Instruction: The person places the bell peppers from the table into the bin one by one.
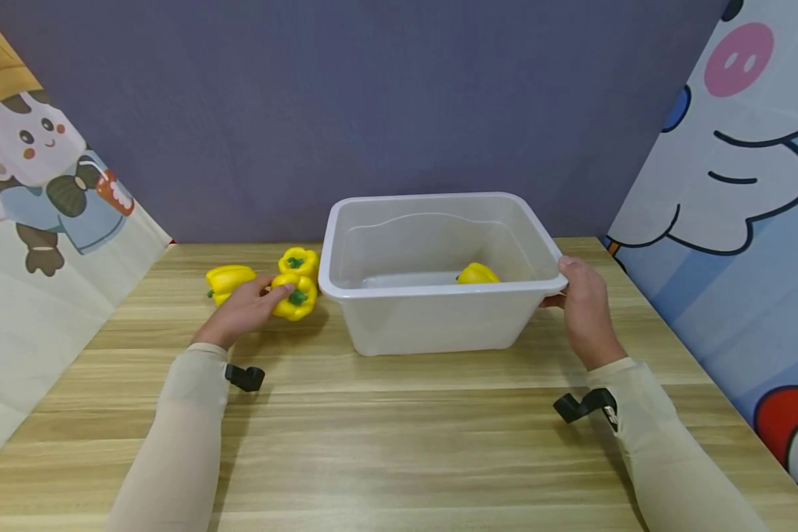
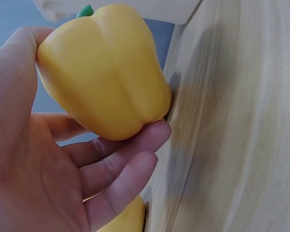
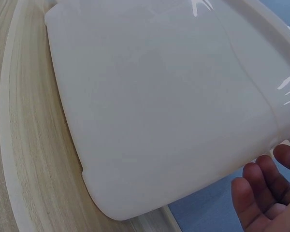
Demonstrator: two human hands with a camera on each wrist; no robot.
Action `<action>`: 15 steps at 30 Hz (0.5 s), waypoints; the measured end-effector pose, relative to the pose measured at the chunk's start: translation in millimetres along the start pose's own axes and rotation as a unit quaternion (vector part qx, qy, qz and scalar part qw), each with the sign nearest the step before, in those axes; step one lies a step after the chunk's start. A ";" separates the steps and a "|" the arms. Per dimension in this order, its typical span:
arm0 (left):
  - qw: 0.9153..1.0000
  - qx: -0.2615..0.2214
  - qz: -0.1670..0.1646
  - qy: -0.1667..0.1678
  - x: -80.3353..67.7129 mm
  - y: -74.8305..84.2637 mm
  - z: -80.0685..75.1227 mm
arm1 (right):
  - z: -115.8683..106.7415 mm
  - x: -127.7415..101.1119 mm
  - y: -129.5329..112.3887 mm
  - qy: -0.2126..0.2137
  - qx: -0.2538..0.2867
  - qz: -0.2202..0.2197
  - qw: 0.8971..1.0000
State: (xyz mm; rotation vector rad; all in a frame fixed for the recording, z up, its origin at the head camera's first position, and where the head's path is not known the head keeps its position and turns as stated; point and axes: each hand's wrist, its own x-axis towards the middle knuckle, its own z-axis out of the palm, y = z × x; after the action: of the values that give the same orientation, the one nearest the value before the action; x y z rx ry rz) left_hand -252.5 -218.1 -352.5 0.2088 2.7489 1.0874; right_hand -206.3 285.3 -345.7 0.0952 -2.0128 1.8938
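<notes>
My left hand (image 1: 242,312) holds a yellow bell pepper (image 1: 295,310) with a green stem, thumb on one side and fingers on the other. In the left wrist view this pepper (image 2: 106,72) sits between the thumb and fingertips, low over the tabletop. A second yellow pepper (image 1: 304,260) stands just behind it, and a third (image 1: 228,278) lies on its side left of the hand. My right hand (image 1: 587,314) grips the right rim of a white plastic bin (image 1: 432,321), thumb on top and fingers beneath. Inside the bin is another yellow pepper (image 1: 479,274), partly hidden by the front wall.
The wood-grain table (image 1: 399,436) runs up to a dark blue-grey panel (image 1: 386,103) behind the bin. Cartoon-printed sheets flank it at left (image 1: 33,318) and right (image 1: 725,295). Each wrist carries a small black mount.
</notes>
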 end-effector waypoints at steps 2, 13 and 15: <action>1.000 -0.003 0.001 -0.001 -0.1 0.0 0.1 | -0.1 0.1 -0.1 -0.001 -0.006 0.000 1.000; 1.000 -0.003 0.018 -0.007 -0.2 -0.1 1.4 | -1.4 0.5 0.4 -0.008 -0.007 0.001 1.000; 1.000 -0.002 0.017 -0.009 -0.5 0.0 1.5 | -1.8 0.5 0.8 -0.009 -0.011 0.000 1.000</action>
State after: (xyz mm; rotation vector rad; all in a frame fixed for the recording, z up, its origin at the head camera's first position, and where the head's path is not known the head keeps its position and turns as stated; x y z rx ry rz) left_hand -251.6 -217.3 -353.5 0.2631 2.7370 1.0946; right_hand -206.6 287.2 -346.2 0.1077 -2.0459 1.8758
